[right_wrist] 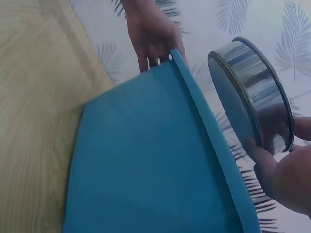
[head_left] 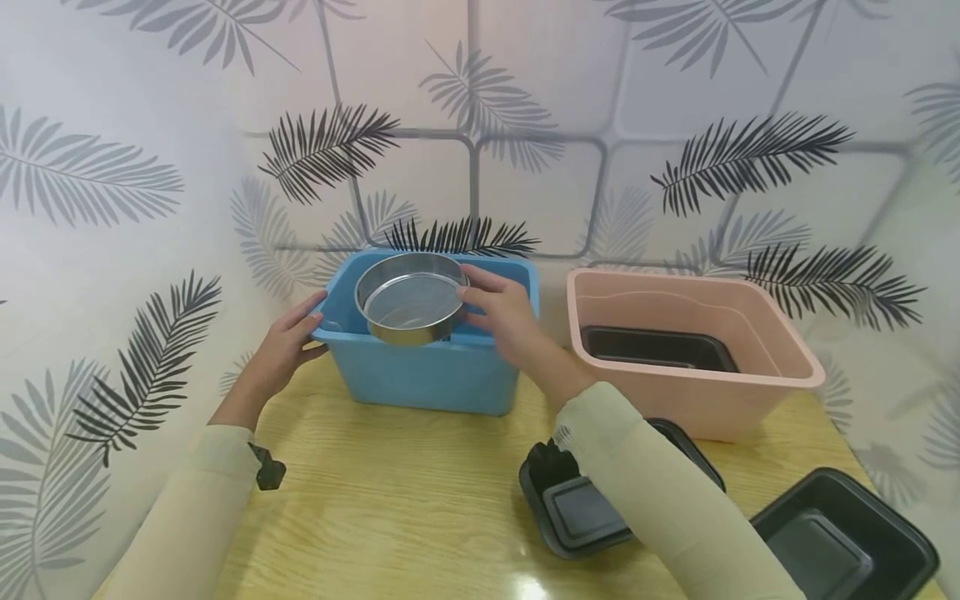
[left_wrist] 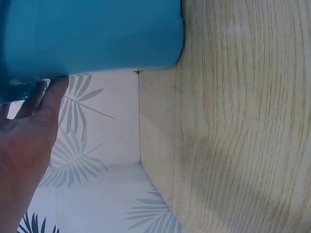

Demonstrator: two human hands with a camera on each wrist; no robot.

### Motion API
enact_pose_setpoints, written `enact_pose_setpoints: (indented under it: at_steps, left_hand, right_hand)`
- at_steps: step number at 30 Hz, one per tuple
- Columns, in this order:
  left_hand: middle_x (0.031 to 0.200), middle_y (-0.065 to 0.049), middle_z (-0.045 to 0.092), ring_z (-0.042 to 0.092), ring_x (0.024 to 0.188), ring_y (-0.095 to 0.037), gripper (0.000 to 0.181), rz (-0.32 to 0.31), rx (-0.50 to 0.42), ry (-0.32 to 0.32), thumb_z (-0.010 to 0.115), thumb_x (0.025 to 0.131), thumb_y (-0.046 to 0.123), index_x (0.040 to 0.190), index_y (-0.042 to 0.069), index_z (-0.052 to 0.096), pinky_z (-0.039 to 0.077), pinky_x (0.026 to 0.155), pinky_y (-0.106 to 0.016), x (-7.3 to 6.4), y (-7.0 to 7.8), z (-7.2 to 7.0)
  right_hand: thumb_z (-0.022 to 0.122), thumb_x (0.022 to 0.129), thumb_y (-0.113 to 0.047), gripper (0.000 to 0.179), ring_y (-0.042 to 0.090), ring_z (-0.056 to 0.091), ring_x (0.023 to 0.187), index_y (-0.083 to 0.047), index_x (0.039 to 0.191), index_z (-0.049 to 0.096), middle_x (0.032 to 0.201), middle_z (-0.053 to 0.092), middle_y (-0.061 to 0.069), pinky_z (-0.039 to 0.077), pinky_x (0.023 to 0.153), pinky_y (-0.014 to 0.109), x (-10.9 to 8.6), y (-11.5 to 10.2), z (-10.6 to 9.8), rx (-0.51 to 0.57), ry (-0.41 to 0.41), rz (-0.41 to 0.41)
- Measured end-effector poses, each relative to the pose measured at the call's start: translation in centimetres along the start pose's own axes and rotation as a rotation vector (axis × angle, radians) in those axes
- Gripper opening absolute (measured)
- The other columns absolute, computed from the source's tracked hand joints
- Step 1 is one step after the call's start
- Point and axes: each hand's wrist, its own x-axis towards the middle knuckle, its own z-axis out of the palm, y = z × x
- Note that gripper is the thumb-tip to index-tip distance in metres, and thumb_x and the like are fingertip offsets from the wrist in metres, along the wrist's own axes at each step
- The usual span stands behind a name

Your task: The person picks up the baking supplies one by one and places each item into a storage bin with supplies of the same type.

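A round metal sieve (head_left: 414, 302) with a fine mesh bottom is held over a blue plastic bin (head_left: 427, 379). My right hand (head_left: 506, 317) pinches the sieve's right wall between thumb and fingers. In the right wrist view, the sieve (right_wrist: 255, 92) is apart from the bin's rim, with the right hand (right_wrist: 291, 174) at its edge. My left hand (head_left: 288, 337) grips the left end of the bin's rim. Seen from the left wrist, that hand (left_wrist: 26, 145) has its fingertips partly hidden by the bin (left_wrist: 97, 34). The inside of the bin is mostly hidden by the sieve.
A pink bin (head_left: 675, 396) stands to the right with a dark tray (head_left: 660, 346) inside. On the wooden table (head_left: 390, 500), a black tray (head_left: 585, 512) lies partly under my right sleeve. Another black tray (head_left: 817, 542) is at the front right corner. A leaf-patterned wall covering (head_left: 540, 200) closes off the back.
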Motion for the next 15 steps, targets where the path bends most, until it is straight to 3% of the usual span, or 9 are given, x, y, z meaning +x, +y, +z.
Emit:
enact_pose_setpoints:
  at_steps: [7, 15]
  left_hand:
    - [0.168, -0.02, 0.009, 0.023, 0.149, -0.048, 0.065, -0.008, -0.003, -0.002, 0.041, 0.11, 0.036, 0.164, 0.018, 0.01, 0.03, 0.114, -0.061, -0.1, 0.2, 0.0]
    - [0.168, -0.02, 0.009, 0.022, 0.15, -0.048, 0.065, -0.003, -0.003, -0.007, 0.041, 0.11, 0.036, 0.164, 0.018, 0.01, 0.029, 0.115, -0.063, -0.2, 0.3, 0.1]
  right_hand:
    - [0.064, 0.096, -0.003, 0.049, 0.025, 0.053, 0.136, -0.009, 0.145, 0.056, 0.153, 0.05, 0.004, 0.049, 0.108, 0.044, 2.7, -0.1, -0.6, -0.011, 0.038, 0.002]
    - [0.064, 0.096, -0.001, 0.05, 0.024, 0.055, 0.133, -0.008, 0.145, 0.055, 0.149, 0.051, 0.012, 0.051, 0.106, 0.041, 4.7, 1.0, -0.6, -0.048, 0.041, 0.036]
